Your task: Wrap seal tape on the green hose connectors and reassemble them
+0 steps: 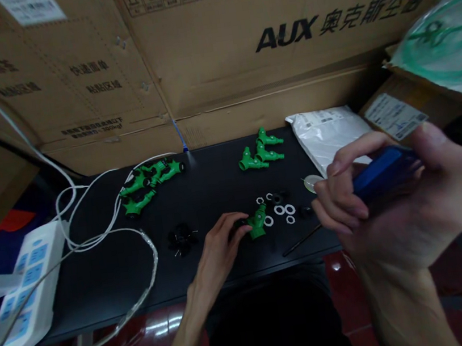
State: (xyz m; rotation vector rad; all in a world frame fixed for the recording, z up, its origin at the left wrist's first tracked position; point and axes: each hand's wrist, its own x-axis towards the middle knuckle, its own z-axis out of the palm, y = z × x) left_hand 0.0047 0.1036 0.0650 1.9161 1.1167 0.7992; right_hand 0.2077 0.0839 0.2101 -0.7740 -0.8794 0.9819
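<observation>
My left hand (222, 242) is closed at the left side of a green Y-shaped hose connector (257, 222), its fingertips pinching a small black end piece (240, 224) against it. Whether that piece is joined to the connector I cannot tell. My right hand (407, 200), close to the camera, is wrapped around the blue handle of a screwdriver (379, 172). Its dark shaft slants down to the left, the tip low over the front of the table, right of the connector. Beside the connector lie several white ring washers (290, 209) and a black ring (276, 198).
Three green connectors (271, 153) lie at the back; more with black ends (138, 189) lie left. Small black parts (182, 237) are heaped left of my left hand. A white packet (328, 130), power strip (27, 287), loose cables and a large carton (214, 55) surround the black table (113, 281).
</observation>
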